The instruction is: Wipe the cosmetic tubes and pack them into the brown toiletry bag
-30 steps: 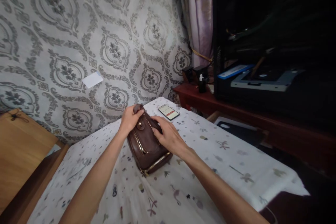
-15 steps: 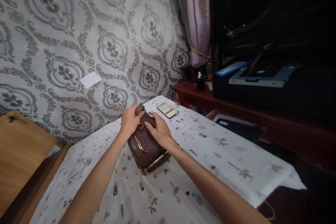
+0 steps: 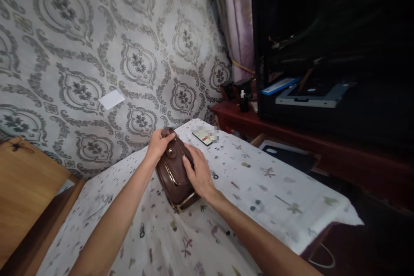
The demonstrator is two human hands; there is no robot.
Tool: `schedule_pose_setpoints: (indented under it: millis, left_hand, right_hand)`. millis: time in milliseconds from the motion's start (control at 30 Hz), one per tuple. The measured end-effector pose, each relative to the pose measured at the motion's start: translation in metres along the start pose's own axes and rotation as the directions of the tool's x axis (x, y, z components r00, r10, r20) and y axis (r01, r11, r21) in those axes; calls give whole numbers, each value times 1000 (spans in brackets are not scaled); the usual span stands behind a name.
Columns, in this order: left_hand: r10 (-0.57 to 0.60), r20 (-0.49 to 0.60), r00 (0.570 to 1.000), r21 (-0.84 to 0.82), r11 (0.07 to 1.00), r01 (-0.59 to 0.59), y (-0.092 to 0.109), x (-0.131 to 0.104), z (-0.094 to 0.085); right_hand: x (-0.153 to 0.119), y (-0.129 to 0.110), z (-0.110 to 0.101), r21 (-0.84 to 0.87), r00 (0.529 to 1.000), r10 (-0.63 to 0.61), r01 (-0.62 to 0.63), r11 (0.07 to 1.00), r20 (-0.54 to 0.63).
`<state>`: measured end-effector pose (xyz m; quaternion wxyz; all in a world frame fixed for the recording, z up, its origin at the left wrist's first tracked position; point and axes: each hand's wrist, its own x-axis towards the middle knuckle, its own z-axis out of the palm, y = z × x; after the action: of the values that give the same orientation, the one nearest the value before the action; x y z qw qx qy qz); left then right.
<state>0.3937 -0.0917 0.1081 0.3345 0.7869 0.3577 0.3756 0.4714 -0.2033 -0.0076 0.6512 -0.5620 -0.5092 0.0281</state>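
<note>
A brown leather bag (image 3: 174, 177) with gold zippers lies on the white patterned cloth (image 3: 155, 241). At its far left corner my left hand (image 3: 158, 144) grips the bag, thumb on top near a round tab with a gold stud. My right hand (image 3: 199, 172) rests along the bag's right side with its fingers spread over the edge. The zipper on the near end and the short one on the front face both show. Beyond the bag lies a phone (image 3: 203, 136) with a lit, partly blurred screen.
A wooden panel (image 3: 29, 189) stands at the left. On the red shelf (image 3: 233, 116) at the right are a small dark bottle (image 3: 243, 102) and a large black screen (image 3: 323, 51). An open drawer (image 3: 284, 157) holds dark items. Patterned wallpaper rises behind.
My right hand has moved away from the bag's top down along its right side. My left hand keeps its hold near the top corner. The view has shifted slightly right.
</note>
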Motion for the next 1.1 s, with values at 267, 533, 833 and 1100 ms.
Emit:
schedule_pose_setpoints:
  millis: [267,533,833,1100]
  left_hand:
    - [-155,13,988,-187,970,155,8,-4,0]
    - [-124,112,986,-188,972,144,6,-5,-5]
    - [156,171,973,218,957,-192,-8,-13,-12]
    - [177,234,956,313,917,-246,-19,-6,-13]
  right_hand:
    - [0,2,1,-13,1000,-11,11,1000,23]
    - [3,6,-3,88,999,17,-20,996,33]
    - [11,8,-8,335,976,212,-217,917,52]
    - [14,8,-7,437,962,274,-251,864,10]
